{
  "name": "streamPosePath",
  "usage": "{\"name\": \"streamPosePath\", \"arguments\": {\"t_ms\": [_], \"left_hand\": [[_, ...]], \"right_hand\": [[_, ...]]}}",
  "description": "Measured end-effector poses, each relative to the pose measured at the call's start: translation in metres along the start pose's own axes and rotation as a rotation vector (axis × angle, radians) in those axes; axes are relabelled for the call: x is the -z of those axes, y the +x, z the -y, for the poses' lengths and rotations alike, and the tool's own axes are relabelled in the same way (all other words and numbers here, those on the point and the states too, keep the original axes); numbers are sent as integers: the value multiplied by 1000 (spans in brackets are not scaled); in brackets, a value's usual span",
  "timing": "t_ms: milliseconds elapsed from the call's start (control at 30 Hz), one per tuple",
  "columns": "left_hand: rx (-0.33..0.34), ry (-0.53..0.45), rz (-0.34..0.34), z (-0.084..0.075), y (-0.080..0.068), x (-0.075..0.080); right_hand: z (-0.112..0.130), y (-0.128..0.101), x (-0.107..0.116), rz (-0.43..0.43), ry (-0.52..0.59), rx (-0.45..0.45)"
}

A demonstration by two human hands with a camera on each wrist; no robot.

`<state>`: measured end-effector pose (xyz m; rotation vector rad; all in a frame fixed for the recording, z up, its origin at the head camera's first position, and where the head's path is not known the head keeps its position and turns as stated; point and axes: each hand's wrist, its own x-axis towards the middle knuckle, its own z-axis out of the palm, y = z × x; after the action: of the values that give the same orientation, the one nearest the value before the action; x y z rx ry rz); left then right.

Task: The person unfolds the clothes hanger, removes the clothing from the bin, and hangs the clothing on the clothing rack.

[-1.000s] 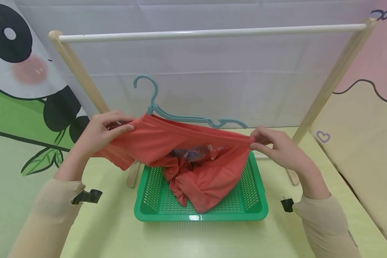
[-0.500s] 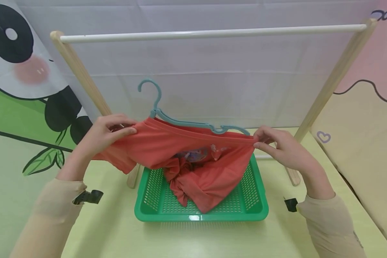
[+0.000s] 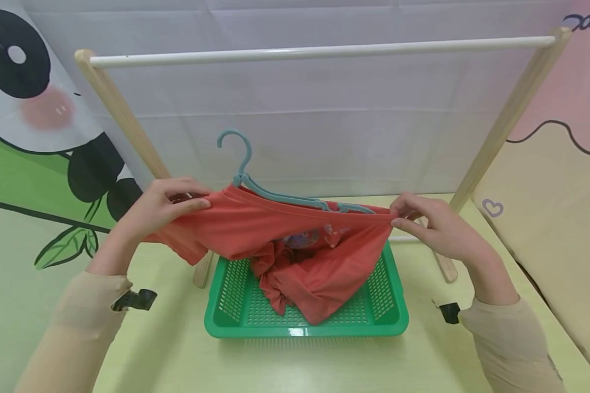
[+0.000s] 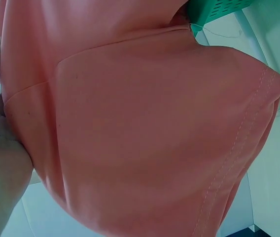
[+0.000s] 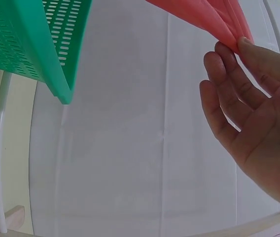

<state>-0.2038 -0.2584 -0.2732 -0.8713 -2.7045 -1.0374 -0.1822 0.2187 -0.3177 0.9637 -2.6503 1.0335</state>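
Note:
A red T-shirt (image 3: pixel 255 218) with a printed front is stretched between both hands, its lower part bunched over a green basket (image 3: pixel 305 331). My left hand (image 3: pixel 169 204) grips it at the shoulder beside the sleeve, which fills most of the left wrist view. At the other end of the neckline, my right hand (image 3: pixel 425 224) pinches the collar edge between thumb and fingertips, as the right wrist view (image 5: pixel 258 103) also shows. A blue hanger (image 3: pixel 285 197) sits in the neck opening, hook upright; its left arm is hidden inside the shirt and its right arm lies just behind the collar.
Behind the basket stands a rack with a white rail (image 3: pixel 324 52) and wooden posts (image 3: pixel 511 120). The basket rests on a pale yellow-green table (image 3: pixel 295 365). A white cloth backdrop (image 3: pixel 305 136) hangs behind, with printed panels at both sides.
The hanger has moved down and to the right, its right arm sinking from above the collar into the neck opening. My right hand has shifted slightly right, holding the collar taut.

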Motion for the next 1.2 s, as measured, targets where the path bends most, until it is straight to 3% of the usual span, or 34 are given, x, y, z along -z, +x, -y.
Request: {"name": "streamPosePath", "arguments": {"t_ms": [367, 500, 767, 967, 1200], "left_hand": [[-3, 30, 42, 28, 4, -2], [9, 37, 75, 26, 5, 1], [37, 49, 99, 20, 8, 6], [-29, 62, 106, 19, 13, 0], [-76, 115, 124, 18, 19, -5]], "right_hand": [[1, 3, 4, -8, -50, 24], [5, 6, 9, -11, -53, 26], [12, 21, 15, -63, -40, 143], [17, 31, 15, -123, -34, 149], [27, 48, 16, -252, -19, 183]]}}
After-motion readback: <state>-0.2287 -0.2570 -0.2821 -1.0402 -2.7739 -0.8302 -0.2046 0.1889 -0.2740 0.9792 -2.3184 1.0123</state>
